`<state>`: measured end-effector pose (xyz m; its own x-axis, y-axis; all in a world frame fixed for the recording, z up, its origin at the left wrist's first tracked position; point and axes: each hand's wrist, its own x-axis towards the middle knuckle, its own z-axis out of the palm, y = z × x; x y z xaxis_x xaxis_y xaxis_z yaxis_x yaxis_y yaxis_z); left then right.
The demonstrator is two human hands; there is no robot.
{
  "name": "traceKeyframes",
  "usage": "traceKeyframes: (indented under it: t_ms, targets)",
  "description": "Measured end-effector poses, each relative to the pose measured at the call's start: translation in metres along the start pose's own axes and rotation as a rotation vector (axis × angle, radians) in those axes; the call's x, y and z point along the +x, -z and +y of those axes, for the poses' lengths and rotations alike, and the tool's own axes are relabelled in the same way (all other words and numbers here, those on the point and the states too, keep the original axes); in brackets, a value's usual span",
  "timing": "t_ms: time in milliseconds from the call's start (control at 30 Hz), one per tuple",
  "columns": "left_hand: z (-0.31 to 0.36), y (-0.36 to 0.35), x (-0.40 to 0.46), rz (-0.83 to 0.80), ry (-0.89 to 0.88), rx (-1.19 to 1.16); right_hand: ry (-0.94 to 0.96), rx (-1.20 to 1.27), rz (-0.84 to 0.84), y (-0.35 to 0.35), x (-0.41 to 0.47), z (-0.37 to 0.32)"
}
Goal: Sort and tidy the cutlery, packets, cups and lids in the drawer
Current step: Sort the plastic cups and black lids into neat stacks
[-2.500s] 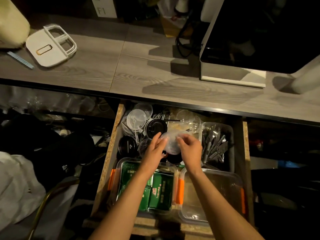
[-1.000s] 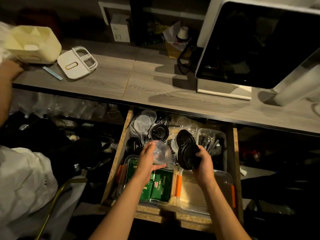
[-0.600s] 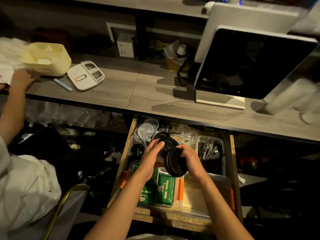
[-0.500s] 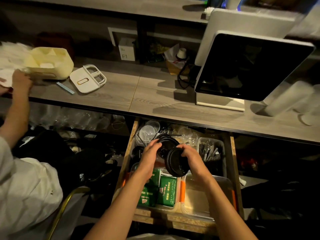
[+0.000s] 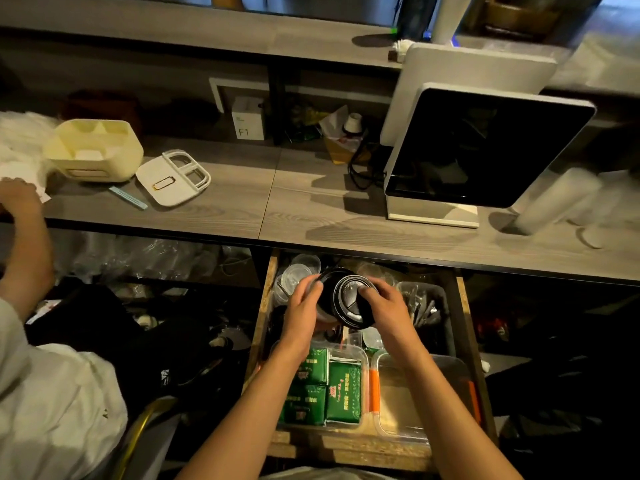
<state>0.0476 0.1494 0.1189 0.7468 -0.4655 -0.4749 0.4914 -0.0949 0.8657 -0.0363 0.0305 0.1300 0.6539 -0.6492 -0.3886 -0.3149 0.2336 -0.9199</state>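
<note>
Above the open wooden drawer [image 5: 263,306], my right hand [image 5: 384,306] and my left hand [image 5: 304,306] grip a stack of black cup lids [image 5: 349,301] from both sides, its round face tilted toward me. Clear plastic cups and lids [image 5: 298,275] lie at the drawer's back left. A clear bin of dark wrapped cutlery [image 5: 424,306] sits at the back right. Green packets [image 5: 329,386] fill a clear container with orange clips at the front left. Beside it, at the front right, stands an empty-looking clear container [image 5: 446,386].
A grey wooden counter [image 5: 311,202] runs above the drawer. On it stand a dark screen [image 5: 485,147], a cream divided box [image 5: 93,150], a white lid [image 5: 173,176] and stacked cups [image 5: 554,199]. Another person's arm [image 5: 24,244] reaches at the far left.
My left hand has let go of the clear cup and joined my right hand on the black lids. The lids have been lifted toward the drawer's back, and the view has tilted upward.
</note>
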Motion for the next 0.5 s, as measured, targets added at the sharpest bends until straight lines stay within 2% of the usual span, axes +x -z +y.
traceKeyframes:
  t_ms: [233, 333, 400, 500]
  targets:
    - [-0.012, 0.012, 0.004, -0.082, 0.039, 0.039, -0.042, -0.009, 0.005, 0.001, -0.008, 0.007]
    - [-0.017, 0.01, 0.008, -0.028, 0.093, 0.006, -0.099, 0.061, 0.108, 0.013, -0.009, 0.006]
    - [-0.018, 0.006, 0.009, -0.007, 0.126, -0.024, -0.105, 0.201, 0.197, 0.028, -0.006, 0.002]
    - [-0.019, -0.005, 0.008, -0.012, 0.126, -0.016, 0.097, 0.198, 0.285, 0.046, -0.004, -0.011]
